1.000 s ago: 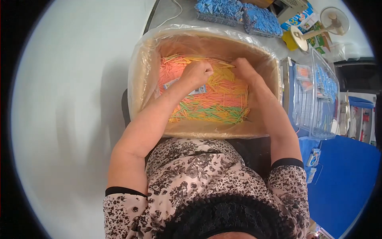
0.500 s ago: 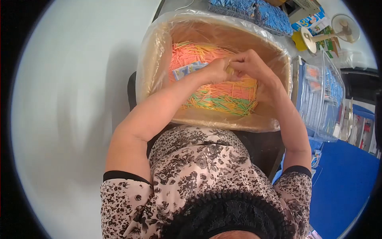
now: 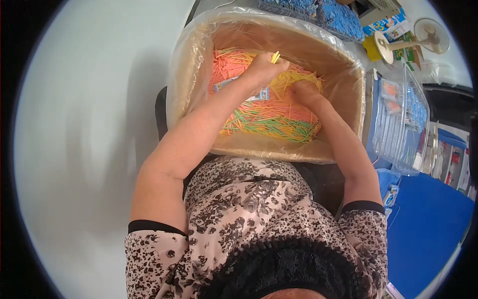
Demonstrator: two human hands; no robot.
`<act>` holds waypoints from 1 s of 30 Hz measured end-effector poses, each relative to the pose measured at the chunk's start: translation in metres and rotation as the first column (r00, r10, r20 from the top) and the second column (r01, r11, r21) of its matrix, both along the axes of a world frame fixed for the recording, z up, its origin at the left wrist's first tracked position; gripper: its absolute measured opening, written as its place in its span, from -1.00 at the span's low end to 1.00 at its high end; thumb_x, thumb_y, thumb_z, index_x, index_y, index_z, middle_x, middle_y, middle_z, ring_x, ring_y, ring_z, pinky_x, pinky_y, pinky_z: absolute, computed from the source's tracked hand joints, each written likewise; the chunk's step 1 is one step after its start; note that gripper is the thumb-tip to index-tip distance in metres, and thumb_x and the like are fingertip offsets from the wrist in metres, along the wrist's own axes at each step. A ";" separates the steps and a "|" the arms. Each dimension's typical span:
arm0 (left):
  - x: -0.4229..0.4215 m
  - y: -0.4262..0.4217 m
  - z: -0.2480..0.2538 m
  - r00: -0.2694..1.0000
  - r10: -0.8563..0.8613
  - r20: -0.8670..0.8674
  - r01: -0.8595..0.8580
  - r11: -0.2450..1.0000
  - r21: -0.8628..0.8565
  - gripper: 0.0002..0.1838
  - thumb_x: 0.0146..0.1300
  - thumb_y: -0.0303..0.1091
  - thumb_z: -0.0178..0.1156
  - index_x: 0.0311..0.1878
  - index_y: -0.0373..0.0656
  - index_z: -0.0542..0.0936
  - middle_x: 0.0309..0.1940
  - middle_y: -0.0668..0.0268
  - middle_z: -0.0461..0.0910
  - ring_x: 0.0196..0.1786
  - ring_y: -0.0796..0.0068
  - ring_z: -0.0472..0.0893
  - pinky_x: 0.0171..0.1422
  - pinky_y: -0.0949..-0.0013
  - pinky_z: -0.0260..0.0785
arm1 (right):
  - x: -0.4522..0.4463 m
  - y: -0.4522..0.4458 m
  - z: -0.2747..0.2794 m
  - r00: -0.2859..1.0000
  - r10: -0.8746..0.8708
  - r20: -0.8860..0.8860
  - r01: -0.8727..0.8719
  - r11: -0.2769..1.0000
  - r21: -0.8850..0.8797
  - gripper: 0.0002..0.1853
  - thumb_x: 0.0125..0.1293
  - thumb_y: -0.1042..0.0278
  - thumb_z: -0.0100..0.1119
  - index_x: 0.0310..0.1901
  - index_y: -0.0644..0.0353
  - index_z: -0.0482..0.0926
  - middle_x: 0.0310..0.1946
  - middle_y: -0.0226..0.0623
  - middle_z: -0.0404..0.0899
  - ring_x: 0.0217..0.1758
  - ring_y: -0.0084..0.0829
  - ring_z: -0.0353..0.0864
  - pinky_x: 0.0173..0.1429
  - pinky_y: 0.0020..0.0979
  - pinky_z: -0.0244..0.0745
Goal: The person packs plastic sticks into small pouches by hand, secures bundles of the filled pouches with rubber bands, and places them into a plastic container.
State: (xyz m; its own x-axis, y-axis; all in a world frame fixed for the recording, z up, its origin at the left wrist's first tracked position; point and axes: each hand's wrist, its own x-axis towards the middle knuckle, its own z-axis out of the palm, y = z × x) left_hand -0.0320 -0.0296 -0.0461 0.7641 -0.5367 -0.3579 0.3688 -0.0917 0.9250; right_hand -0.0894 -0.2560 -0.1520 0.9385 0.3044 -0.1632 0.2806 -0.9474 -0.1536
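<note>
Translucent plastic lining [image 3: 189, 65] covers a brown box [image 3: 348, 94]. Loose pink, orange, yellow and green sticks [image 3: 274, 124] are spread inside it. Right hand [image 3: 306, 93]: lowered onto the sticks, fingertips hidden; whether it grasps any cannot be told. Left hand [image 3: 264, 69]: over the far side, fingers curled closed. Blue-and-white printed packaging [image 3: 261, 93] lies on the sticks, partly hidden by the left forearm [image 3: 209, 117]. A slim yellow bundle [image 3: 275, 57] is gripped in the left hand, ends protruding.
</note>
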 end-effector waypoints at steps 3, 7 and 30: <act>0.003 0.000 -0.007 0.999 -0.013 -0.052 0.012 0.999 -0.030 -0.68 0.30 -0.14 0.10 -0.33 -0.24 0.55 -0.58 0.41 0.40 -0.53 0.58 0.35 -0.51 0.39 0.19 | 0.007 0.011 0.059 0.965 -0.138 -0.222 0.139 0.990 -0.010 -0.75 0.18 0.22 0.20 -0.38 0.28 0.62 -0.52 -0.12 0.60 -0.53 -0.22 0.56 -0.36 -0.29 0.50; -0.004 -0.004 -0.011 0.991 -0.112 -0.078 0.111 0.994 -0.018 -0.67 0.35 -0.07 0.07 -0.29 -0.17 0.52 -0.56 0.45 0.41 -0.49 0.66 0.34 -0.46 0.42 0.20 | 0.004 -0.003 0.104 0.878 -0.299 -0.375 0.377 0.913 0.156 -0.79 0.17 0.32 0.21 -0.48 0.30 0.57 -0.63 -0.22 0.53 -0.58 -0.33 0.53 -0.46 -0.34 0.47; -0.008 -0.010 -0.018 0.931 -0.365 -0.015 0.361 0.925 -0.122 -0.51 0.35 0.14 0.01 -0.19 -0.18 0.50 -0.54 0.42 0.45 -0.57 0.61 0.33 -0.41 0.41 0.37 | -0.022 0.063 0.137 0.846 -0.377 -0.377 0.522 0.446 0.727 -0.92 0.18 0.45 0.23 -0.35 0.28 0.61 -0.55 -0.48 0.54 -0.47 -0.68 0.50 -0.39 -0.60 0.46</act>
